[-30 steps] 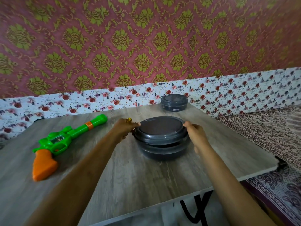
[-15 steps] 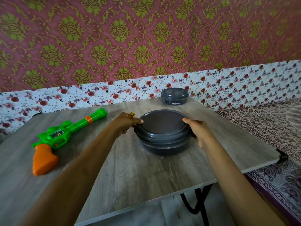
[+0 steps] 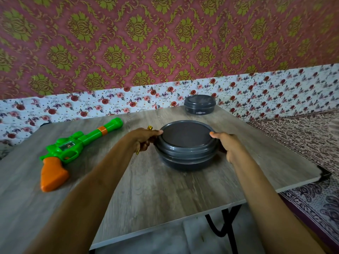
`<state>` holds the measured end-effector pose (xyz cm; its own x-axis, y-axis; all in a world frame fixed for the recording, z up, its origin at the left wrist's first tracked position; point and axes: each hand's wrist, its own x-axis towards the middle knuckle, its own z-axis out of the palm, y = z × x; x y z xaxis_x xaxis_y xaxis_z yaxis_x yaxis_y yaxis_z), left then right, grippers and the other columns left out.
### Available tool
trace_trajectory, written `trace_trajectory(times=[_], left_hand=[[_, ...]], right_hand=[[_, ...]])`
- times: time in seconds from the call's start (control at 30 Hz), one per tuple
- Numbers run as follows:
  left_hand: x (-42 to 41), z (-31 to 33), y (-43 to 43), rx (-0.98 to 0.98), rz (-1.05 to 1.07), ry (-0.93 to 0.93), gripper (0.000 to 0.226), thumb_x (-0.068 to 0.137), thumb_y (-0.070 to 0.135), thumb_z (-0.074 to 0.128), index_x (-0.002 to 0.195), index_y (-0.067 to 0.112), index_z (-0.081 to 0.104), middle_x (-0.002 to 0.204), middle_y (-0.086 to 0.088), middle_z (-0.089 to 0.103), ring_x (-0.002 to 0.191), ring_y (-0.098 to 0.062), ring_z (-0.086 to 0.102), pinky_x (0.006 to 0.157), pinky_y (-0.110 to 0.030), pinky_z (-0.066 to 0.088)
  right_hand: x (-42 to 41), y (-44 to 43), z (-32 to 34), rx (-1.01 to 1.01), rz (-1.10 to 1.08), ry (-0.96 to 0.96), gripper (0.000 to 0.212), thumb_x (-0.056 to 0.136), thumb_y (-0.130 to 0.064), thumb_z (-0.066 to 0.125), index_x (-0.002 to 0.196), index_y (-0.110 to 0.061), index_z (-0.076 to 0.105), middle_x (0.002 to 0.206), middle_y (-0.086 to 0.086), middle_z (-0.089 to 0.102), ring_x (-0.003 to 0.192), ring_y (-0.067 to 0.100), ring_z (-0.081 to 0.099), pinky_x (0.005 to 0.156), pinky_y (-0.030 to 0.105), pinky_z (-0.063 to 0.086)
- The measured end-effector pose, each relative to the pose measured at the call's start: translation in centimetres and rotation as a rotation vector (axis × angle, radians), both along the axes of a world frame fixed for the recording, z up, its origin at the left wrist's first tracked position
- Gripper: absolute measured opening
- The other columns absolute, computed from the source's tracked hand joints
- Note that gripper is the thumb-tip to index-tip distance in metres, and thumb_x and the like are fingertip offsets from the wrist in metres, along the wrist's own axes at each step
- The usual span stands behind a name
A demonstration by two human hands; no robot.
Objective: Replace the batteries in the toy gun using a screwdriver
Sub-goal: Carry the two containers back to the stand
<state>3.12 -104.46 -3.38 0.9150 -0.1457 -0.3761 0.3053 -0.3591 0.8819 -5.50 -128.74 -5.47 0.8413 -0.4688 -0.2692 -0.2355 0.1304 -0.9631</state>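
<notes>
Toy gun lies flat at left of tabletop, orange grip nearest the camera, untouched. Left hand, arm extended, curls round screwdriver, thumb on lid rim of large grey container. Right hand grips the opposite rim. Versus 0.5 s earlier: both holds unchanged, screwdriver shaft now visible below the fist.

Screwdriver shaft newly visible below left hand
</notes>
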Motion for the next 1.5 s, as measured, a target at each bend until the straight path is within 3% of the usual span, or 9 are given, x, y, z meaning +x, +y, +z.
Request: trace_trajectory(times=[0.13, 0.27, 0.5, 0.63, 0.8, 0.9, 1.03, 1.3, 1.5], left_hand=[[0.2, -0.1, -0.3, 0.023, 0.012, -0.013, 0.025, 0.084, 0.029, 0.068, 0.078, 0.008, 0.056, 0.063, -0.001, 0.049, 0.049, -0.005, 0.029, 0.033, -0.012, 0.029], [0.0, -0.4, -0.5, 0.023, 0.025, -0.035, 0.025, 0.086, 0.028, 0.066, 0.075, 0.009, 0.054, 0.063, -0.001, 0.046, 0.050, -0.006, 0.030, 0.034, -0.012, 0.029], [-0.7, -0.2, -0.6, 0.033, 0.042, -0.079, 0.026, 0.086, 0.029, 0.066, 0.077, 0.008, 0.054, 0.071, -0.003, 0.052, 0.051, -0.006, 0.028, 0.038, -0.014, 0.028], [-0.8, -0.2, -0.6, 0.081, 0.040, -0.082, 0.029, 0.086, 0.035, 0.065, 0.083, 0.008, 0.056, 0.077, -0.003, 0.054, 0.051, -0.007, 0.029, 0.039, -0.015, 0.027], [-0.2, -0.4, -0.5, 0.036, 0.076, 0.004, 0.032, 0.087, 0.041, 0.062, 0.087, 0.009, 0.059, 0.075, -0.002, 0.056, 0.050, -0.005, 0.028, 0.039, -0.014, 0.029], [0.2, -0.7, -0.8, -0.009, 0.112, 0.001, 0.029, 0.087, 0.036, 0.064, 0.073, 0.012, 0.054, 0.068, -0.001, 0.052, 0.048, -0.004, 0.027, 0.035, -0.009, 0.028], [0.5, -0.9, -1.2, -0.040, 0.153, -0.025, 0.028, 0.086, 0.031, 0.064, 0.070, 0.012, 0.052, 0.064, 0.000, 0.045, 0.049, -0.005, 0.026, 0.035, -0.011, 0.027], [-0.3, -0.7, -0.9, 0.059, 0.112, -0.135, 0.038, 0.087, 0.040, 0.062, 0.097, 0.004, 0.055, 0.085, -0.008, 0.051, 0.054, -0.011, 0.031, 0.046, -0.021, 0.029], [-0.5, -0.6, -0.4, 0.115, 0.026, -0.123, 0.045, 0.084, 0.049, 0.062, 0.088, 0.005, 0.056, 0.080, -0.009, 0.055, 0.054, -0.012, 0.034, 0.051, -0.022, 0.032]], right_hand=[[0.1, 0.2, -0.1, -0.030, -0.005, -0.033, 0.056, 0.080, -0.025, 0.069, 0.127, -0.003, 0.049, 0.135, 0.013, 0.052, 0.123, 0.030, 0.049, 0.106, 0.041, 0.039], [-0.4, 0.6, -0.5, -0.097, -0.004, -0.064, 0.040, 0.088, -0.028, 0.061, 0.118, -0.002, 0.053, 0.131, 0.013, 0.054, 0.123, 0.029, 0.048, 0.095, 0.034, 0.038], [-1.0, 1.3, -0.8, -0.119, -0.042, -0.104, 0.023, 0.088, -0.033, 0.058, 0.096, -0.012, 0.056, 0.122, 0.015, 0.059, 0.112, 0.030, 0.054, 0.095, 0.038, 0.042], [-1.4, 1.5, -0.6, -0.074, 0.010, -0.082, 0.038, 0.088, -0.034, 0.057, 0.116, -0.008, 0.057, 0.120, 0.009, 0.057, 0.110, 0.025, 0.052, 0.089, 0.033, 0.040], [-1.6, 0.7, 0.3, 0.006, 0.076, -0.028, 0.056, 0.084, -0.031, 0.064, 0.133, -0.009, 0.047, 0.143, 0.010, 0.044, 0.133, 0.027, 0.039, 0.104, 0.037, 0.033], [-1.2, 0.7, 0.3, 0.038, 0.067, -0.036, 0.060, 0.081, -0.029, 0.067, 0.133, -0.007, 0.048, 0.144, 0.010, 0.043, 0.133, 0.028, 0.038, 0.106, 0.038, 0.032], [-0.7, 0.8, 0.0, 0.054, 0.007, -0.063, 0.055, 0.077, -0.025, 0.070, 0.127, -0.006, 0.054, 0.135, 0.011, 0.052, 0.123, 0.028, 0.049, 0.104, 0.037, 0.039], [-1.2, 2.1, 0.0, -0.028, -0.039, -0.078, 0.047, 0.089, -0.028, 0.059, 0.128, -0.003, 0.051, 0.136, 0.012, 0.051, 0.126, 0.029, 0.046, 0.092, 0.032, 0.037], [-1.6, 1.5, -0.3, 0.005, 0.040, -0.053, 0.061, 0.086, -0.044, 0.059, 0.134, -0.008, 0.047, 0.142, 0.006, 0.047, 0.132, 0.022, 0.041, 0.103, 0.031, 0.034]])
